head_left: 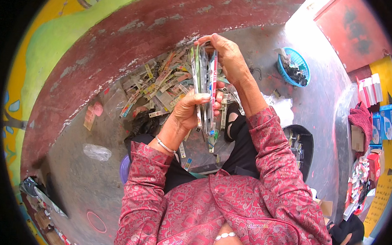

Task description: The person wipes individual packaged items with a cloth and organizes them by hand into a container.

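An upright bundle of long, narrow plastic packets with coloured cards is between my hands, above a heap on the floor. My left hand is wrapped round its lower half, thumb across the front and fingertips showing at the right side. At the top, my right hand curls its fingers over the packet ends, closed on the bundle. What lies inside the packets is too small to make out. Beneath and beyond them, a loose heap of similar narrow packets and cards spreads over the floor up to the wall.
A blue plastic basket with dark and grey stuff stands at the far right. Beside my right arm is a black container holding small packs. Clear plastic lies at left. Boxes line the right wall, near another person.
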`<state>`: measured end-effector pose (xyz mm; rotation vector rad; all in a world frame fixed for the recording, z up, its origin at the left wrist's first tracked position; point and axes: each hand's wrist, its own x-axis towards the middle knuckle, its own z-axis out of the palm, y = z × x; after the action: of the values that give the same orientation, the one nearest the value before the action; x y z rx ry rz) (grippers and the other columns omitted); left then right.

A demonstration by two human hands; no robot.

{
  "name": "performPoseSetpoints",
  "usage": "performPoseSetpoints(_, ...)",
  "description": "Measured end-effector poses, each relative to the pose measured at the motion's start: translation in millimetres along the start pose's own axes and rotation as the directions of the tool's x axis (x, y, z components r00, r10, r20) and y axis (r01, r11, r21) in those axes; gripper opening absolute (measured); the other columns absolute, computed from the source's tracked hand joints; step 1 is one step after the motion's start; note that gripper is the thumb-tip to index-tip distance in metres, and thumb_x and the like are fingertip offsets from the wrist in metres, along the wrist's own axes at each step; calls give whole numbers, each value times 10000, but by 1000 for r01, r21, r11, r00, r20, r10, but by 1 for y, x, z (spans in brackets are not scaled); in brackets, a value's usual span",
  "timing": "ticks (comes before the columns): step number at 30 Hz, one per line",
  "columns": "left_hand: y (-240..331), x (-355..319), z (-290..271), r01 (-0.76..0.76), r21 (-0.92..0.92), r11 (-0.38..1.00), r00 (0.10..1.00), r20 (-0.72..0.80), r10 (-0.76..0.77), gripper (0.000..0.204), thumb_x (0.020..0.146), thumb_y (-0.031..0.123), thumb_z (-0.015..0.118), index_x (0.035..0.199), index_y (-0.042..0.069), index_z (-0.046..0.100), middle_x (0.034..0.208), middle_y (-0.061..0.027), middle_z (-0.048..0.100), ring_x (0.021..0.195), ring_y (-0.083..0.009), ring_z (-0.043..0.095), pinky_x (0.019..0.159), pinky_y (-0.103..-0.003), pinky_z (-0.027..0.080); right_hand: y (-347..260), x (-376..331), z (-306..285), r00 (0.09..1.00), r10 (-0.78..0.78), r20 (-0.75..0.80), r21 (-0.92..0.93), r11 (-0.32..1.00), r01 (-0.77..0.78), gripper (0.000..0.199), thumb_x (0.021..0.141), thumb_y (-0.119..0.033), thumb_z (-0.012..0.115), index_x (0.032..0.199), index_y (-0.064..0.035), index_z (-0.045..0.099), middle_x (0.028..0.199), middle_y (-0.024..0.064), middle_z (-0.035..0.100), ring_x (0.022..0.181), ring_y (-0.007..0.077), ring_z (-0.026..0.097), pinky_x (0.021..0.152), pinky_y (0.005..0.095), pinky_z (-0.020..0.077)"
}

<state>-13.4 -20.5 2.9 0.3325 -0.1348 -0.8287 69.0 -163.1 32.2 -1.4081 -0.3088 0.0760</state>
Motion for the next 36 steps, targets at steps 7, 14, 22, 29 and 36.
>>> performPoseSetpoints(7,-1,0,-5,6,170,985,1000,16,-9,596,688,132,659,1194,-28,389,782,-83,508,678,-158,534,600,-291,512,1,0,-1,994,1,106,76,997,-10,373,882,-299,503,1073,16,559,970,114,618,854,173,592,789,299,466)
performPoseSetpoints(14,-4,-1,-6,5,-70,998,999,46,-2,610,720,161,631,1228,-36,357,867,-107,498,736,-187,547,673,-333,510,-8,-4,5,1000,1,6,-72,997,-1,341,858,-273,550,1098,-31,560,974,63,591,939,140,533,849,271,399)
performPoseSetpoints(22,2,1,-10,-61,-74,995,998,17,62,588,707,75,609,1227,-32,357,900,-113,510,779,-209,568,757,-351,512,-2,-3,-3,933,326,-151,162,939,-302,596,843,-433,528,1254,-24,389,1184,125,487,1111,210,449,922,370,360)
performPoseSetpoints(29,8,-1,-8,-79,154,985,991,-93,94,532,684,106,598,1162,-64,439,993,-196,582,893,-275,611,850,-408,486,-9,-24,10,884,433,174,-241,889,-389,283,782,-264,636,923,-40,535,714,0,560,582,66,516,473,236,432)
performPoseSetpoints(36,3,0,-18,-10,-16,1000,1000,-7,10,521,685,153,578,1150,-49,459,1070,-201,562,988,-324,567,936,-493,403,12,-23,8,961,273,31,-352,903,-245,181,807,-214,557,864,-44,532,663,-18,506,568,65,444,479,237,386)
